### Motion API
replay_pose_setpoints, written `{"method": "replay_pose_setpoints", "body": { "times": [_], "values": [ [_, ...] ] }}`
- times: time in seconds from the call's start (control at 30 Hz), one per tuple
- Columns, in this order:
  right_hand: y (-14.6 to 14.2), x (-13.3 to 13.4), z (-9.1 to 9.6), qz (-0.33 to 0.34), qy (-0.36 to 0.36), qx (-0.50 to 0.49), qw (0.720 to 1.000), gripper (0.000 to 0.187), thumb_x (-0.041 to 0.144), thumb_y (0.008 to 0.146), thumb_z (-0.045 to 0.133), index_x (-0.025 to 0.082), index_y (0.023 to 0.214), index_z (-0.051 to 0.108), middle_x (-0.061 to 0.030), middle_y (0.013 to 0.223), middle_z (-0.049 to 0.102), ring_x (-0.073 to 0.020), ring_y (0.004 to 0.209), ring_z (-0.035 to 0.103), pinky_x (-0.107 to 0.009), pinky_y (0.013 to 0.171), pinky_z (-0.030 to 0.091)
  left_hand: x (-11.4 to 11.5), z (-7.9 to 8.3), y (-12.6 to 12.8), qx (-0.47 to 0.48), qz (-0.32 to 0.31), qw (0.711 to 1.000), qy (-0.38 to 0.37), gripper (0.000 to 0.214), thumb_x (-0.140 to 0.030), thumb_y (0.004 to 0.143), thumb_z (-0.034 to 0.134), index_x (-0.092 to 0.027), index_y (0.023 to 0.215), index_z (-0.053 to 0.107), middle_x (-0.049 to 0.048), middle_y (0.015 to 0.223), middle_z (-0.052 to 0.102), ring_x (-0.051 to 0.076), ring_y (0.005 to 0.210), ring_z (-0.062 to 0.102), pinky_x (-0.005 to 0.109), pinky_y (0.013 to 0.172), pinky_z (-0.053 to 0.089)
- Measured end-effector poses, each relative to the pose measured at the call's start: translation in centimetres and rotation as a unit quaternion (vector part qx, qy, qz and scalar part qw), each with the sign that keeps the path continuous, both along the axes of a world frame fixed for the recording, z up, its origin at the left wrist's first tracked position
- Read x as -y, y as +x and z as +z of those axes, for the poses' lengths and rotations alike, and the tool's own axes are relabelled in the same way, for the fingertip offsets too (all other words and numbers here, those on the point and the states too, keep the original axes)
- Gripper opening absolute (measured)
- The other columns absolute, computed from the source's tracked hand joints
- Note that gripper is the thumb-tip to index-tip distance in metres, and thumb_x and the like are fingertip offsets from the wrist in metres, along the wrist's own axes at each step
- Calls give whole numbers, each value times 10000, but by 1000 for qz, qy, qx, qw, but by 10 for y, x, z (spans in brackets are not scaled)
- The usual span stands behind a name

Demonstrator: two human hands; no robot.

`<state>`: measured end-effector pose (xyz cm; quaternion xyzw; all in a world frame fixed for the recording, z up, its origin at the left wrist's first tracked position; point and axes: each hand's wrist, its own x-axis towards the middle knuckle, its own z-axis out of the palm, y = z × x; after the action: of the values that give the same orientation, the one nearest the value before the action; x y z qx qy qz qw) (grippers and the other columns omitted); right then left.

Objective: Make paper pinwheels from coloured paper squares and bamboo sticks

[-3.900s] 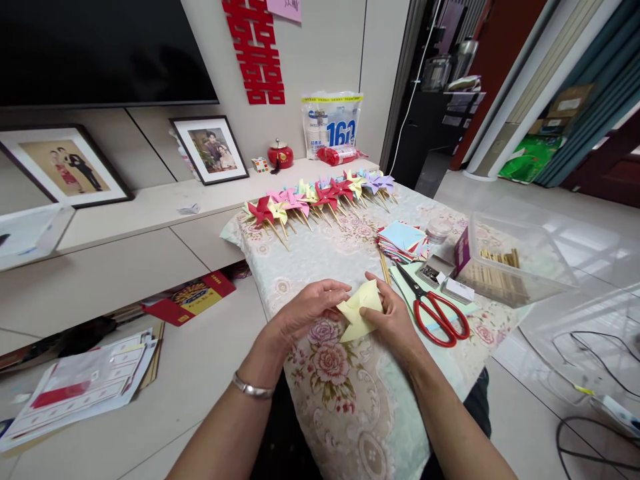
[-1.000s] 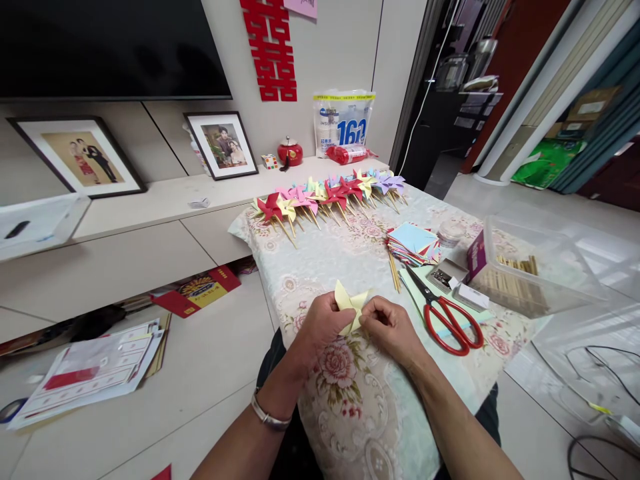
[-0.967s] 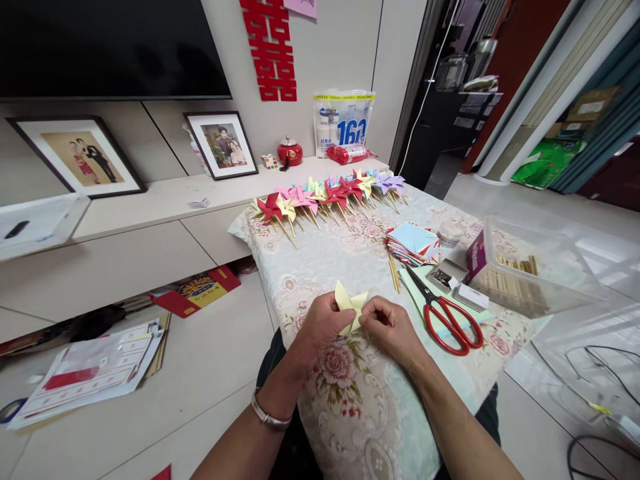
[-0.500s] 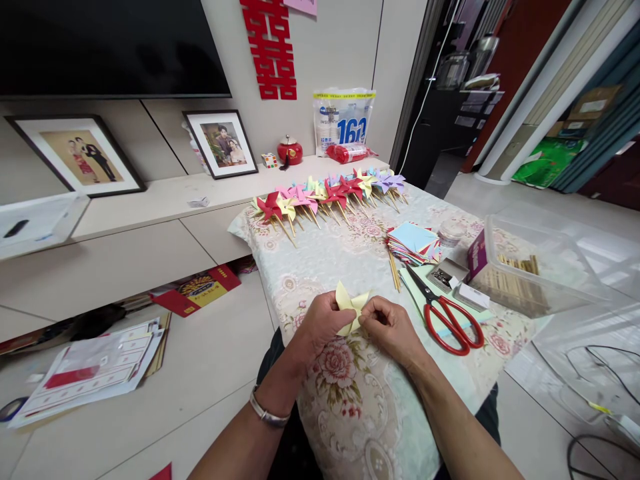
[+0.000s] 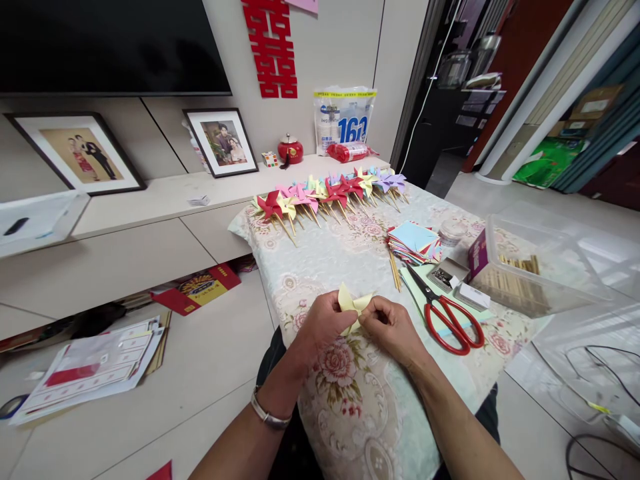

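pinching yellow paper pinwheel, both hands' grip closed

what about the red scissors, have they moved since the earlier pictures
No. The red scissors still lie on the green sheet, blades pointing at the paper stack; only the view shifted.

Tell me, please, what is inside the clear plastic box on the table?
Inside the clear box lie pale wooden sticks along its bottom. A purple carton sits at its left end; whether inside or against the wall is unclear. What lies beneath the sticks is covered.
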<state>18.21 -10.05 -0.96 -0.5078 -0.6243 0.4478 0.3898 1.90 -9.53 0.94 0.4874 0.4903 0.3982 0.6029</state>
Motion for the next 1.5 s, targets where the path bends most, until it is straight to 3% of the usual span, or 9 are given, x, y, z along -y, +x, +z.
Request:
{"method": "replay_pose_setpoints", "body": {
  "times": [0.37, 0.67, 0.83, 0.93, 1.03, 1.2, 1.3, 1.5],
  "values": [
    [1, 0, -1, -6, 3, 8, 1000, 116, 240, 736, 602, 190, 631, 601, 29, 599, 539, -122, 570, 442, -237, 525, 336, -1, -11, 1, -45, 22, 998, 23, 131, -208, 640, 637, -147, 756, 651, -20, 688, 582, 130, 624, 471, 234, 555, 336],
    [1, 1, -1, 2, -13, -14, 1000, 129, 266, 763, 635, 188, 661, 620, 30, 590, 527, -123, 553, 431, -242, 505, 321, 1, -6, 1, -52, 29, 998, 25, 63, -210, 650, 609, -158, 678, 589, -35, 619, 503, 113, 581, 410, 232, 522, 303],
    [7, 2, -1, -85, 19, -98, 991, 198, 366, 828, 672, 194, 735, 637, 16, 644, 559, -142, 594, 489, -265, 558, 389, 0, 2, -12, -17, -24, 999, -30, 71, -223, 656, 621, -156, 678, 617, -30, 604, 526, 117, 550, 426, 235, 510, 310],
    [10, 1, -1, -123, 66, -146, 979, 220, 374, 833, 687, 207, 978, 691, -36, 856, 654, -195, 792, 599, -309, 711, 471, -5, 7, -22, -20, -73, 996, -50, 101, -227, 639, 623, -150, 692, 660, -15, 598, 558, 141, 562, 471, 242, 523, 338],
    [10, 0, -1, -57, 59, -154, 985, 419, 346, 827, 699, 229, 1225, 642, -76, 1046, 673, -232, 963, 619, -354, 819, 484, -11, 13, -27, -53, -131, 989, -48, 75, -213, 596, 635, -159, 643, 659, -13, 568, 558, 155, 565, 480, 249, 515, 336],
    [8, 0, -2, 86, -11, -157, 984, 629, 309, 849, 675, 195, 1433, 469, -45, 959, 659, -199, 863, 624, -344, 782, 482, -24, 21, -27, -140, -233, 961, -40, 43, -196, 544, 578, -179, 574, 603, -30, 546, 500, 129, 517, 391, 256, 476, 265],
    [7, 1, -2, 110, -24, -123, 986, 699, 276, 837, 673, 178, 1479, 415, -24, 936, 630, -179, 821, 604, -318, 745, 468, -29, 21, -25, -162, -260, 952, -22, 10, -201, 543, 579, -192, 544, 575, -34, 532, 477, 123, 499, 363, 258, 455, 241],
    [5, 1, -5, 96, -20, -81, 992, 762, 183, 797, 647, 190, 1510, 381, 18, 848, 584, -155, 746, 564, -281, 669, 441, -34, 29, -18, -210, -278, 937, 27, 28, -168, 528, 592, -190, 529, 608, -34, 514, 497, 124, 473, 377, 246, 424, 260]
  ]
}}
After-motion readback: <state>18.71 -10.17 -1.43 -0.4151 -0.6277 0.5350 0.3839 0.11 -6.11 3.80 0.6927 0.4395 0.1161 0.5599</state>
